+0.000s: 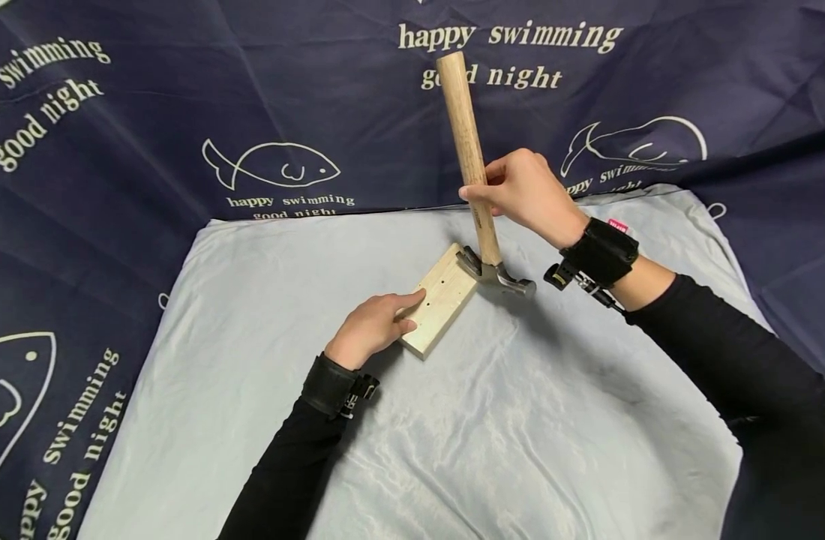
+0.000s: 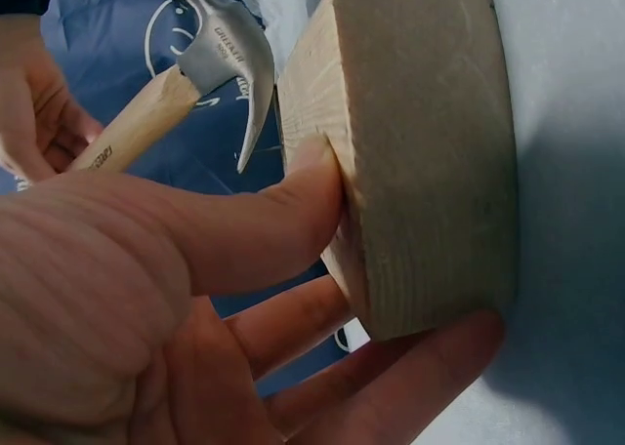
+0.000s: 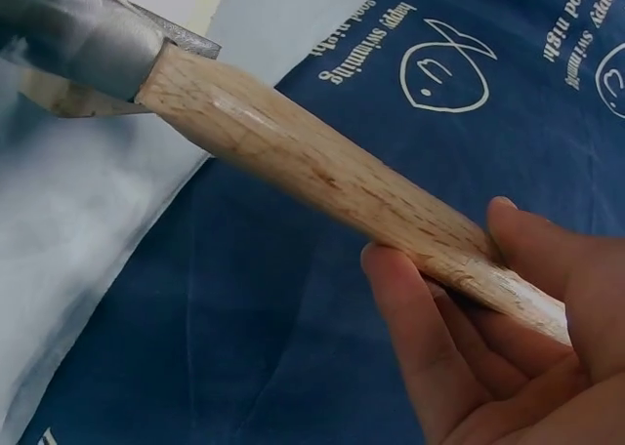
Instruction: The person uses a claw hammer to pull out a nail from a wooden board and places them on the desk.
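My right hand (image 1: pixel 530 196) pinches the wooden handle of a claw hammer (image 1: pixel 461 120) between thumb and fingers, about midway along it. The handle points up, and the metal head (image 1: pixel 495 276) is low, its claw over the far end of a pale wooden block (image 1: pixel 439 307). In the left wrist view a thin nail (image 2: pixel 266 150) sticks out of the block by the claw tip. My left hand (image 1: pixel 368 328) grips the block's near end, thumb on the top face and fingers along the side. Small dark holes show in the block's top.
A pale grey cloth (image 1: pixel 264 375) with wrinkles covers the table under the block. Dark blue fabric (image 1: pixel 358 112) with white fish and lettering hangs behind and at both sides, close beyond the table's far edge. A black strap with a camera (image 1: pixel 598 253) sits on each wrist.
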Action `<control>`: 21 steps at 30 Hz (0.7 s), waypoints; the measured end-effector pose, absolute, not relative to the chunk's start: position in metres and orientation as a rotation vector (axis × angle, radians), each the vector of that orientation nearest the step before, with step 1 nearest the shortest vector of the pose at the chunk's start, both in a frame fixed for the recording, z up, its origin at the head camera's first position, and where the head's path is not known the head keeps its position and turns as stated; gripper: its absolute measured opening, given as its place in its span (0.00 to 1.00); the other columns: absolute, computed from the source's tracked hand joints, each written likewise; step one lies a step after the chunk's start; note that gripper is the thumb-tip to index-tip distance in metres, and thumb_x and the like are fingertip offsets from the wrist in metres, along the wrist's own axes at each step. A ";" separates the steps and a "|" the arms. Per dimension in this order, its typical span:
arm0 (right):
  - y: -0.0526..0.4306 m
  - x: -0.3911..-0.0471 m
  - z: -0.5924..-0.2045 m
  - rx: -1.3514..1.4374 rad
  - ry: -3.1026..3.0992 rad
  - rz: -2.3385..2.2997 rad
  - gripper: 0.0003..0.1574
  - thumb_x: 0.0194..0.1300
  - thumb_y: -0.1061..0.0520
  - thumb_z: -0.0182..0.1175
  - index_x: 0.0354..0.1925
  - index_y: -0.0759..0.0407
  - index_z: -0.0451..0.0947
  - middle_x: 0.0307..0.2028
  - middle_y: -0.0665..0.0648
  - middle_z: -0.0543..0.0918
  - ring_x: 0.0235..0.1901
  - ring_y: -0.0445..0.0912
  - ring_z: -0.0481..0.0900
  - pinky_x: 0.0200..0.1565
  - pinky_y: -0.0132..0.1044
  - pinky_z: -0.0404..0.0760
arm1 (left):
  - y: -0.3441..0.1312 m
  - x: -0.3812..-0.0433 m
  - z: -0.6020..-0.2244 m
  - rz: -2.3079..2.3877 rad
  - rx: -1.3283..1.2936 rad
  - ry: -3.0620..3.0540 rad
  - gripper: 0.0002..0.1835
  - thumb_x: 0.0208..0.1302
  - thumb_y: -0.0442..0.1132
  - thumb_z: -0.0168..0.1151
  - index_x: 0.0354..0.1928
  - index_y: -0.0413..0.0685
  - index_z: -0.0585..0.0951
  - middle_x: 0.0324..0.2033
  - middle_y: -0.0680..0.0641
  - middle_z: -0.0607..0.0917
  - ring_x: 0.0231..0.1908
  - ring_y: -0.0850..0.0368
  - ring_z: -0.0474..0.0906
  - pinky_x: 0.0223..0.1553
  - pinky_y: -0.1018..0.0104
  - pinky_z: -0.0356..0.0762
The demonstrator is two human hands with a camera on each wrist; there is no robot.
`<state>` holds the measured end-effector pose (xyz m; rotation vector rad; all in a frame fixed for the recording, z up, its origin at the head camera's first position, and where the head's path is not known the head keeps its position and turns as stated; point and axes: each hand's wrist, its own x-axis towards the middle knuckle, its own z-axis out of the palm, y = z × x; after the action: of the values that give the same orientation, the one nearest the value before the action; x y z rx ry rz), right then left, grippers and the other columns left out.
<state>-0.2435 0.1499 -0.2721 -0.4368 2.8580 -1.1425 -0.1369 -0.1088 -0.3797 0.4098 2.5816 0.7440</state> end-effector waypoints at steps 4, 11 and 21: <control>0.147 -0.245 -0.271 -0.477 2.885 -1.131 0.20 0.65 0.37 0.70 0.43 0.50 0.91 0.32 0.51 0.90 0.30 0.40 0.82 0.33 0.29 0.81 | -0.109 -0.137 -0.379 0.735 0.423 2.583 0.32 0.75 0.39 0.61 0.78 0.56 0.66 0.75 0.46 0.71 0.74 0.43 0.67 0.67 0.48 0.73; 0.142 -0.241 -0.276 -0.520 2.945 -1.150 0.18 0.67 0.37 0.69 0.42 0.46 0.91 0.30 0.51 0.89 0.29 0.41 0.78 0.30 0.32 0.71 | -0.108 -0.135 -0.380 0.711 0.488 2.619 0.33 0.75 0.38 0.61 0.79 0.51 0.65 0.75 0.45 0.71 0.72 0.42 0.69 0.68 0.49 0.73; 0.140 -0.234 -0.284 -0.590 3.020 -1.156 0.15 0.68 0.39 0.69 0.41 0.46 0.91 0.30 0.49 0.89 0.30 0.39 0.79 0.30 0.33 0.71 | -0.111 -0.135 -0.381 0.733 0.550 2.607 0.33 0.75 0.38 0.60 0.79 0.47 0.64 0.71 0.41 0.76 0.56 0.41 0.82 0.51 0.58 0.75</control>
<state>-0.2338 0.1403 -0.2842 -0.5902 3.0195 -1.1558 -0.1347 -0.1105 -0.3812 0.5501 2.6068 0.7326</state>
